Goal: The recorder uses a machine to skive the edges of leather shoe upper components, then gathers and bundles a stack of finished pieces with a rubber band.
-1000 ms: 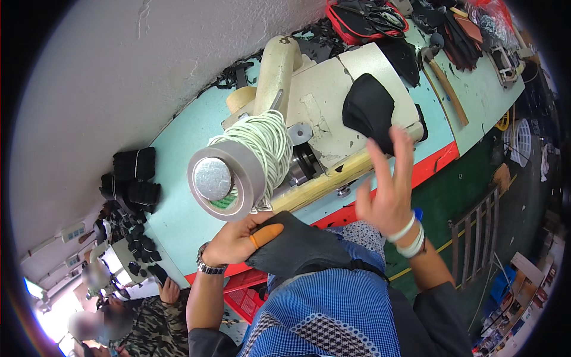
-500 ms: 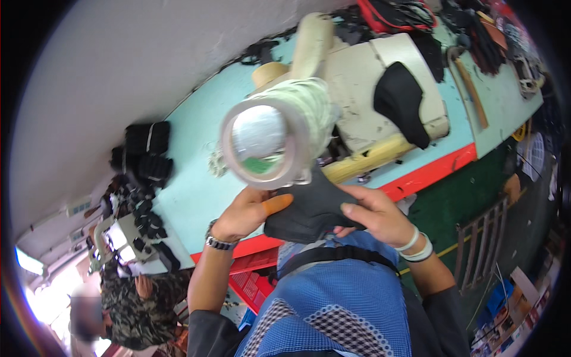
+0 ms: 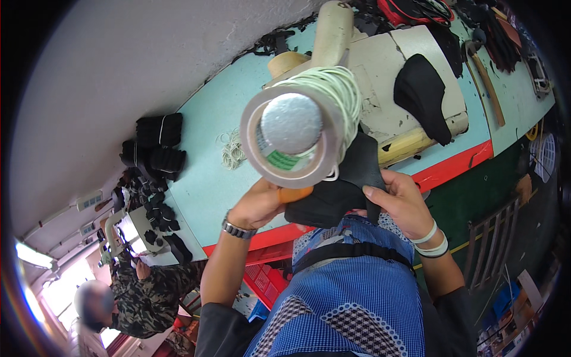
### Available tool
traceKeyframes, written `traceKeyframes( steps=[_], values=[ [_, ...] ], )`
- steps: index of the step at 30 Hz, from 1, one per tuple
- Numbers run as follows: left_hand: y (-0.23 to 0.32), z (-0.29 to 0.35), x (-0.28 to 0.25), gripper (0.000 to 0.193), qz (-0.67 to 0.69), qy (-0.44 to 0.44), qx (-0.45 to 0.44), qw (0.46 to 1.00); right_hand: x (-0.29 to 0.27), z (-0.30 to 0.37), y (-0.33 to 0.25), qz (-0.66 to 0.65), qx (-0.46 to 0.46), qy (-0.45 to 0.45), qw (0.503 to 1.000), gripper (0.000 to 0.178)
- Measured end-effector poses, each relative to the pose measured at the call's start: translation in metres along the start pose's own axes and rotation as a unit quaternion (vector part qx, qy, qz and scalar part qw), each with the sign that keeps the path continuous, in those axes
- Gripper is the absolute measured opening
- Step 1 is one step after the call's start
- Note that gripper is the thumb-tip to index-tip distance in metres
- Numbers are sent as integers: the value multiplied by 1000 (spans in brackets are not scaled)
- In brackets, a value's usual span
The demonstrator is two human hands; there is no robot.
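My left hand (image 3: 257, 205), with an orange covering on its thumb, pinches the left side of a black fabric piece (image 3: 330, 201) shaped like a boot upper. On its right side my right hand (image 3: 407, 202) grips the same piece between thumb and fingers. The piece is held over the table's near edge, in front of my apron. A post with a silver top (image 3: 291, 123) rises close above it, ringed by a tape roll (image 3: 254, 146) and wound with pale green cord (image 3: 348, 95). Both hide part of the piece's upper left area.
Similar black pieces (image 3: 419, 92) lie on a cream board (image 3: 372, 65). A hammer (image 3: 488, 83) rests at the far right. Tied black bundles (image 3: 159, 131) stand at the left, near a camouflage-clad person (image 3: 148, 297) beside a machine. A red crate (image 3: 264, 282) sits under the table edge.
The view has shifted, so the table sits further right. Between my hands the black piece has been turned and folded differently, its right part now raised. Both hands keep hold.
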State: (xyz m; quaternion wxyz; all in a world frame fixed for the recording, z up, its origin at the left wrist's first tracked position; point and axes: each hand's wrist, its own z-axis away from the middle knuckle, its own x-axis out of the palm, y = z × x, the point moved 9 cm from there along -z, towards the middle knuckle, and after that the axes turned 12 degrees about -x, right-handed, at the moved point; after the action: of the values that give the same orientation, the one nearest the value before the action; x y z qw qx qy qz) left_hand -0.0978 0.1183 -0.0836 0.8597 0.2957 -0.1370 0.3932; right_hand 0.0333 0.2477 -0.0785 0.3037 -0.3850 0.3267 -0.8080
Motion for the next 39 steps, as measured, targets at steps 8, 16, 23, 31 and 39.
traceKeyframes(
  steps=[8, 16, 23, 31, 39],
  values=[
    [-1, -13, -15, 21, -140, 116, 24, 983, -1, 5, -3, 14, -1, 3, 1000, 25],
    [12, -11, -2, 32, -223, 151, -2, 963, 1, 6, -10, -17, -2, 38, 999, 21],
    [11, -10, -5, 34, -197, 105, -32, 974, -1, 7, -5, -13, -15, 19, 1000, 28],
    [-3, -1, 6, 30, -154, -14, -128, 980, -2, 9, -10, -21, -17, 64, 998, 24],
    [-6, 3, 6, 37, -70, -19, -50, 996, -3, 9, -7, -19, -30, 73, 997, 25]
  ],
)
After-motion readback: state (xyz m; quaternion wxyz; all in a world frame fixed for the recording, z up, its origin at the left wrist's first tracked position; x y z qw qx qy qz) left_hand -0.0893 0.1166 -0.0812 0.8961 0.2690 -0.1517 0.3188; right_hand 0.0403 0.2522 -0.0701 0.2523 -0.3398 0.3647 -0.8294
